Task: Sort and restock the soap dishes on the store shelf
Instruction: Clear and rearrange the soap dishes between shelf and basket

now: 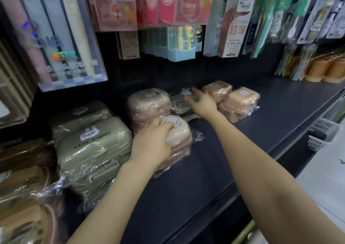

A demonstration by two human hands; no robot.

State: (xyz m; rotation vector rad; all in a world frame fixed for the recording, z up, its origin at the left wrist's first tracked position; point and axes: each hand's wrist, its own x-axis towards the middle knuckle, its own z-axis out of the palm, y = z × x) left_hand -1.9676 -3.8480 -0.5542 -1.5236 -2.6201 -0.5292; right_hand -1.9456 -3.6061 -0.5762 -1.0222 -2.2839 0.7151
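1. Head view: my left grip [155, 141] is curled over the lid of the front pink soap dish [180, 129]. This dish has a cartoon print and tops a plastic-wrapped pink stack near the middle of the dark shelf [214, 169].
2. My right grip [202, 101] is spread wide, fingers straight and blurred, with nothing in it. It is over a flat grey-green wrapped dish [177, 107] at the back, and I cannot tell whether it touches.
3. A taller beige-and-pink stack [149, 103] stands directly behind the front pink one, pressed against it.
4. Green dishes [93, 146] marked "CUTE RABBIT" crowd in just beside my left wrist. Blurred brown wrapped items [22, 178] lie further left.
5. Orange dishes [240, 101] in two stacks sit just to the right of my right grip.
6. Hanging packs [115, 6] drop low over the back row. Orange cups [326, 68] stand at the far right, and a white basket [324, 127] sits below the shelf edge.
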